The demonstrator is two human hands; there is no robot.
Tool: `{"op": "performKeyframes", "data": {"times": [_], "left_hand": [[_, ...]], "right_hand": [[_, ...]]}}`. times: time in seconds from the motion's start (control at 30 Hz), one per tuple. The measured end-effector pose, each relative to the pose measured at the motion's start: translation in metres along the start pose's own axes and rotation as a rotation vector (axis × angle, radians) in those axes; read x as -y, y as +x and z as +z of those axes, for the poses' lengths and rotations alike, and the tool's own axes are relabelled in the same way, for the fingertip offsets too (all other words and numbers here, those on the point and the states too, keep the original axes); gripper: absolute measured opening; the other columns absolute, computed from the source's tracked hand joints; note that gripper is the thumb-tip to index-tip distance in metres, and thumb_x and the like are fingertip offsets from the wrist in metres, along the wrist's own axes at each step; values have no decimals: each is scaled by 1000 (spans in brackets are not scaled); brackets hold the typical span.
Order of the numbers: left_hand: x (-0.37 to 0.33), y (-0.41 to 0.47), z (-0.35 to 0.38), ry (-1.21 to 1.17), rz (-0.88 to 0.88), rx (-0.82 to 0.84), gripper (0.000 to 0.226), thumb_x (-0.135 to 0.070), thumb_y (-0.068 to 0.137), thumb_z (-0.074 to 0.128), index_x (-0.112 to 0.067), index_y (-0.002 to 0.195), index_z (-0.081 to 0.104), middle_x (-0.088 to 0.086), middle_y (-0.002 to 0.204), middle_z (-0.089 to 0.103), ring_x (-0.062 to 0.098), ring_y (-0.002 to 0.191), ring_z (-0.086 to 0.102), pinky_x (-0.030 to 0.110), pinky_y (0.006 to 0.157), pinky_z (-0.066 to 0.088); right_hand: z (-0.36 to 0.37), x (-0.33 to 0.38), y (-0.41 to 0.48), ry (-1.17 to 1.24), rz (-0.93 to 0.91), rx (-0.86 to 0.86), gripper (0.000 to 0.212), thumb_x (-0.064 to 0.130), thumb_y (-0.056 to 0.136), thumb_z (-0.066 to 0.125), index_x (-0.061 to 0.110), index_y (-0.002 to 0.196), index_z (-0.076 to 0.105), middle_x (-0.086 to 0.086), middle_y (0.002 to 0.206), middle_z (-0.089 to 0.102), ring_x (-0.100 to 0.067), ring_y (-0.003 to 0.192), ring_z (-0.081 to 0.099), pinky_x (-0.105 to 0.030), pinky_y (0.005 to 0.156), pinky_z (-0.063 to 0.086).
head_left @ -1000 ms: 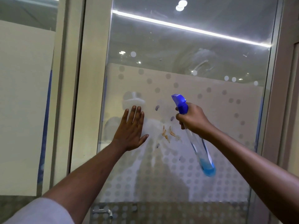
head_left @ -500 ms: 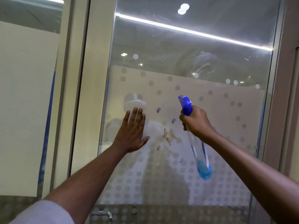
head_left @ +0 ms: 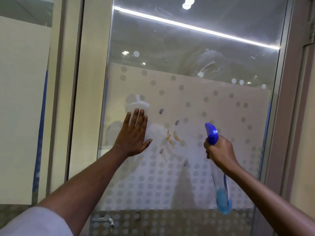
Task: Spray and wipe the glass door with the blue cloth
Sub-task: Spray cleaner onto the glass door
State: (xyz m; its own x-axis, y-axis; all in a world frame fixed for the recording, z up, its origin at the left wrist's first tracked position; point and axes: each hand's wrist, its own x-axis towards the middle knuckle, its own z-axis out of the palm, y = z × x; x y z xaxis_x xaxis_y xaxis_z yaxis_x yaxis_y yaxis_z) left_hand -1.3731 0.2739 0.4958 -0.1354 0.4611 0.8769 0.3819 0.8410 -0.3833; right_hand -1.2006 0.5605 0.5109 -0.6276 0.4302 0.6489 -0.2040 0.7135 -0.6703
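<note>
The glass door [head_left: 213, 51] fills the middle of the view, with frosted dots over its lower half. Orange-brown smears [head_left: 172, 137] and a few dark marks sit between my hands. My left hand [head_left: 133, 136] lies flat on the glass with its fingers spread, left of the smears. My right hand [head_left: 219, 150] grips a clear spray bottle [head_left: 221, 186] with a blue trigger head [head_left: 211, 133] and blue liquid at the bottom; the nozzle points up and left at the glass. No blue cloth is in view.
A cream frame post [head_left: 88, 82] stands left of the door, with another glass panel [head_left: 22, 99] beyond it. A pinkish frame [head_left: 289, 99] borders the right side. A metal door handle [head_left: 104, 220] sits at the bottom left of the door.
My right hand has carried the spray bottle to the right and down, away from the smears. My left hand has stayed flat on the glass.
</note>
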Motion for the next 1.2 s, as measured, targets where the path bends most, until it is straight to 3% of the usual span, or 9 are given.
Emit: {"op": "performKeyframes", "data": {"times": [0.13,0.3,0.53,0.77,1.0,1.1,1.2], "left_hand": [[0,1,0,4,-4,-6,89,-60,95,25,6,151,4,31,159,3,44,149,-3,59,121,2],[0,1,-1,12,-9,2,89,-60,95,24,6,152,6,30,159,3,43,149,-6,58,121,-1],[0,0,0,13,-11,7,89,-61,95,21,6,152,4,29,159,0,43,149,-7,58,121,-1],[-1,-1,-4,17,-16,24,89,-61,94,23,5,152,7,30,159,5,44,149,-4,58,121,2],[0,1,-5,20,-18,41,90,-62,94,23,5,152,11,29,159,3,45,149,0,59,121,6],[1,2,-6,33,-15,57,92,-63,93,24,5,153,10,29,160,2,45,149,0,58,121,3],[-1,-1,-4,26,-25,63,93,-65,93,28,5,153,10,28,160,2,45,149,0,59,121,5]], "right_hand": [[9,-15,-23,18,30,3,1,15,79,59,15,80,59,-8,68,67,-21,51,64,-48,58,60],[27,-19,-58,-86,63,60,11,15,80,58,10,71,57,-11,62,65,-31,58,65,-49,61,58],[48,-12,-100,-34,70,164,3,19,82,59,22,80,58,-6,65,65,-29,60,65,-47,64,57],[75,29,-117,9,-46,296,12,20,86,60,21,78,52,-6,73,64,-27,66,66,-47,65,58],[88,76,-94,108,-165,256,13,20,88,62,27,88,51,-6,79,63,-27,71,65,-46,67,59],[93,92,-77,117,-159,228,12,22,89,63,19,96,54,-9,83,63,-29,74,65,-47,70,59],[95,100,-66,111,-144,195,14,25,87,64,15,91,54,-11,82,63,-31,73,65,-48,69,59]]}}
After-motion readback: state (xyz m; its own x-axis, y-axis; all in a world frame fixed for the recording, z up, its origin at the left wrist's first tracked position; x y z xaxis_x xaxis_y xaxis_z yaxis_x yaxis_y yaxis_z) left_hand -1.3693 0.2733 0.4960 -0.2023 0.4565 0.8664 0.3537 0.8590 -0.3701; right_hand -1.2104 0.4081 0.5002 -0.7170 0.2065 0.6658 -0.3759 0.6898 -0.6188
